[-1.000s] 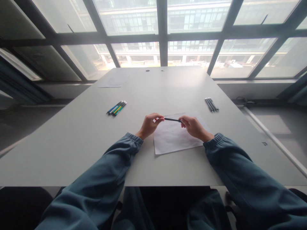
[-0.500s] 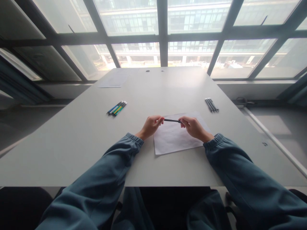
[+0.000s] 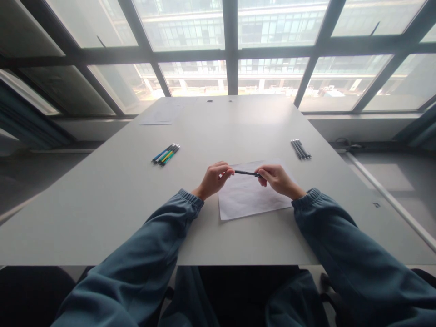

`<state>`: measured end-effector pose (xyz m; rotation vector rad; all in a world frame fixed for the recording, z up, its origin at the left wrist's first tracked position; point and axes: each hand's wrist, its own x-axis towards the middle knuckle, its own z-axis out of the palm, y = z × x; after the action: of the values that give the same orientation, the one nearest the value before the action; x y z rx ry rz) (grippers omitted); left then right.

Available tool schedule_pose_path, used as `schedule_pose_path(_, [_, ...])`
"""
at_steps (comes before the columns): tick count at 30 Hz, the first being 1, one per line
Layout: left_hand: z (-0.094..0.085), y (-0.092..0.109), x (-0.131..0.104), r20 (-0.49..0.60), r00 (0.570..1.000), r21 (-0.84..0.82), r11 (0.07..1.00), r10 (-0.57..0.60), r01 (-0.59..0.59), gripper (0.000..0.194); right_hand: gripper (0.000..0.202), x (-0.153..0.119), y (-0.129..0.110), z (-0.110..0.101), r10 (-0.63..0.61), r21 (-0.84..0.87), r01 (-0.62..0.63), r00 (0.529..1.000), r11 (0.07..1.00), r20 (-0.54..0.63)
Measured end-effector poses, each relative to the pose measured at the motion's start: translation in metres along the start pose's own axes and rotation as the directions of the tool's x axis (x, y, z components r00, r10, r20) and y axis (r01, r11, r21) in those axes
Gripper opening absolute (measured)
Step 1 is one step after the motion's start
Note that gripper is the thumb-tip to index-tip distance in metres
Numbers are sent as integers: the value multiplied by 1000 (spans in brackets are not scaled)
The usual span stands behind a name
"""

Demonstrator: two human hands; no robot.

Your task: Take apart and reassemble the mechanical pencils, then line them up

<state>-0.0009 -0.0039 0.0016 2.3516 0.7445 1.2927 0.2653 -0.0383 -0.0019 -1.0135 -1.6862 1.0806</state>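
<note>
A slim black pen (image 3: 245, 173) is held nearly level above a white sheet of paper (image 3: 252, 200). My left hand (image 3: 215, 178) pinches its left end between thumb and fingers. Its right end is in the closed fingers of my right hand (image 3: 275, 179). The sheet lies slightly turned on the table near its front, partly covered by my right hand. To the left of my hands is a group of coloured pens (image 3: 165, 155), and to the right a group of grey or black pens (image 3: 300, 149).
The white table (image 3: 102, 204) reaches back to a large window. Another paper sheet (image 3: 156, 117) lies at its far left. A small dark mark (image 3: 376, 205) shows near the right edge. Two small round items sit at the far edge.
My right hand has shifted slightly to the right, and a little more of the pen shows by its fingers. My left hand's fingers have moved slightly on the pen's left end.
</note>
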Motion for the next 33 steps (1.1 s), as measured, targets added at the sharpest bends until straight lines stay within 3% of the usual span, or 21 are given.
schedule_pose_path(3, [1, -2, -1, -2, 999, -13, 999, -39, 39, 42, 43, 0, -6, 1, 26, 208, -16, 999, 978, -47])
schedule_pose_path(10, [3, -4, -3, 120, 993, -44, 999, -10, 15, 51, 26, 4, -9, 5, 133, 614, 0, 976, 789, -172])
schedule_pose_path(13, [3, -5, -3, 80, 995, -35, 998, -52, 55, 54, 24, 8, -8, 2, 240, 757, 28, 940, 653, -242])
schedule_pose_path(17, [3, -9, -3, 70, 986, 37, 988, -151, 148, 52, 12, 11, -8, -6, 308, 890, 35, 932, 455, -194])
schedule_pose_path(20, [4, -14, -4, 95, 975, 112, 975, -201, 190, 45, 22, 9, -12, -10, 305, 931, 46, 938, 363, -165])
schedule_pose_path(25, [3, -15, -5, 54, 978, 141, 971, -200, 191, 35, 45, 6, -19, -13, 289, 935, 58, 943, 350, -166])
schedule_pose_path(33, [4, -14, -5, 57, 978, 132, 973, -200, 191, 34, 39, 3, -23, -12, 262, 933, 59, 952, 356, -160])
